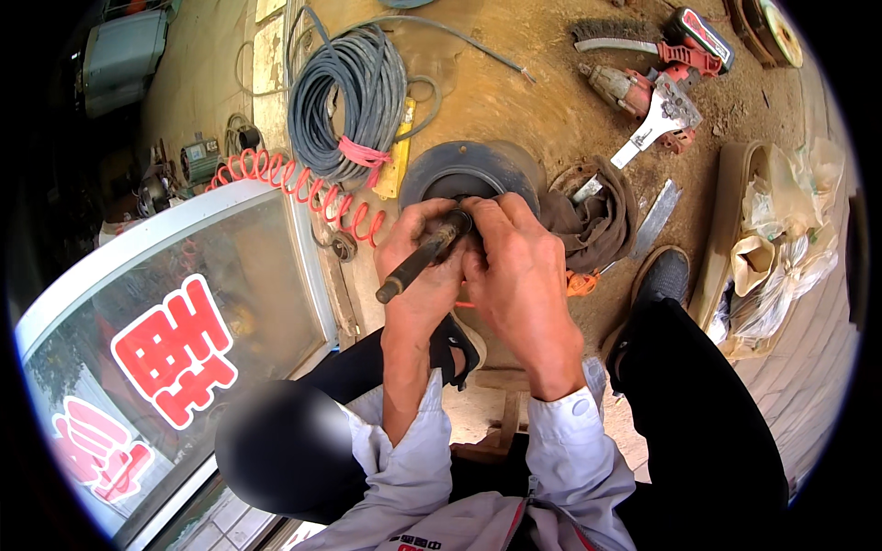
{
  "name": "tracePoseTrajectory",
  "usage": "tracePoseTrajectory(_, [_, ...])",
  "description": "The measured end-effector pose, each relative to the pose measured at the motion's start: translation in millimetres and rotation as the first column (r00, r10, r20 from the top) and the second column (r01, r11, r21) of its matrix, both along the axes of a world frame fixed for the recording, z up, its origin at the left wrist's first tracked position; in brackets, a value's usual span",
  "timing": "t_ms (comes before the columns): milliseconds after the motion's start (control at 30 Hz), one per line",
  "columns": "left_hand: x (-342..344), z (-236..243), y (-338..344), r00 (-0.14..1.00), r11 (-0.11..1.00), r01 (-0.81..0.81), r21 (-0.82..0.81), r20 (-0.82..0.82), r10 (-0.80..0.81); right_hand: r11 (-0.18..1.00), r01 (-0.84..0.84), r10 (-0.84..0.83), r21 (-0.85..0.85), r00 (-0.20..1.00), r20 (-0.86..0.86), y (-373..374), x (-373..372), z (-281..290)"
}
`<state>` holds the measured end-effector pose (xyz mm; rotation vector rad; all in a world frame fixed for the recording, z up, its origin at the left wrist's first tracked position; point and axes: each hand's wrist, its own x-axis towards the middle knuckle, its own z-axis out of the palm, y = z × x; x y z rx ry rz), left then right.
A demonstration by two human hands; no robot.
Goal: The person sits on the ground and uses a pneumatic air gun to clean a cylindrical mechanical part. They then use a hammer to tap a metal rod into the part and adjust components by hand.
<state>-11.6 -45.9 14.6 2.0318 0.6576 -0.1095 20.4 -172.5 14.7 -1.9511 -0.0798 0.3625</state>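
A dark, greasy metal shaft [412, 269] sticks up from between my two hands, its free end tilted toward the lower left. My left hand [415, 262] is closed around the shaft from the left side. From the right, my right hand [519, 266] has its fingers and thumb pressed about the thicker upper part; the fingertips are partly hidden. Just beyond my hands lies a round dark flanged disc [425, 174] on the dusty floor. Whether the shaft touches this disc cannot be seen. A crumpled brown rag [602, 225] rests to the right of the disc.
A grey cable coil [344, 101] and a red spiral air hose [303, 188] lie at left, near a glass door [175, 340]. Farther right are a red cordless power tool [634, 92], a wire brush [616, 37], a metal strip [656, 219] and a bin of plastic bags [781, 239].
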Motion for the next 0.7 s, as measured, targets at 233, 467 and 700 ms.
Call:
tracePoseTrajectory(233, [-11.0,-2.9,18.0,0.998,0.985,-0.027,-0.173,-0.052,0.019,0.992,-0.102,0.108,-0.072,0.991,0.082,9.0,8.7,1.4])
tracePoseTrajectory(467, [-22.2,-7.8,5.4,0.965,0.921,-0.208,-0.330,0.083,0.247,0.959,-0.106,0.132,-0.261,0.988,0.083,23.9,8.6,6.0])
tracePoseTrajectory(700, [-24.6,2.7,-5.4,0.933,0.923,-0.295,-0.248,0.133,0.334,0.893,-0.127,0.162,-0.431,0.986,0.044,37.2,15.8,16.3])
